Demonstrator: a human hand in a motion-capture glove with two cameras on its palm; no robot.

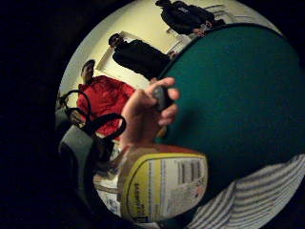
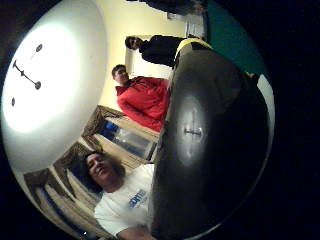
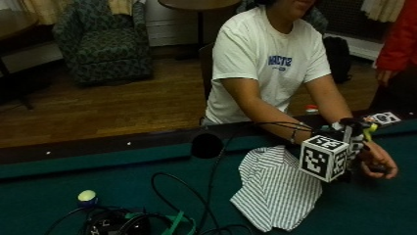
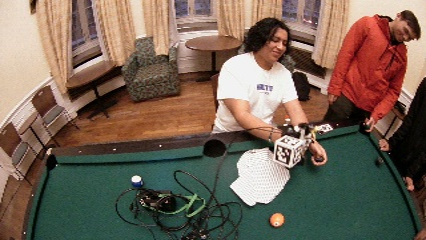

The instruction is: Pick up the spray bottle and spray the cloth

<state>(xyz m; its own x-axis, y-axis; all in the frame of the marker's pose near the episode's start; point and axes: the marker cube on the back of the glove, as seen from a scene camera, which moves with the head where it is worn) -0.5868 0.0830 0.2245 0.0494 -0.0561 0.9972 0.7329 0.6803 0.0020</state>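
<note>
Spray bottle (image 1: pixel 162 188): upright beside the cloth's far edge, nozzle likely aimed over it.
Right hand (image 3: pixel 348 142): wrapped around the bottle, apparently ready to squeeze.
Bare hand (image 3: pixel 378 161): just past the bottle, pinching a small dark object.
Cloth (image 3: pixel 277 188): striped, spread flat on the green table (image 3: pixel 65 176), awaiting spray.

A lounge or common room, with a green-felt pool table (image 4: pixel 346 200) up front, a corner pocket (image 4: pixel 214 148) in its rail and an orange ball (image 4: pixel 277 219) on the felt. Toward eleven o'clock stands a patterned armchair (image 4: pixel 152 70); at twelve, a round wooden table (image 4: pixel 213 44) under curtained windows (image 4: pixel 193 10).
</note>
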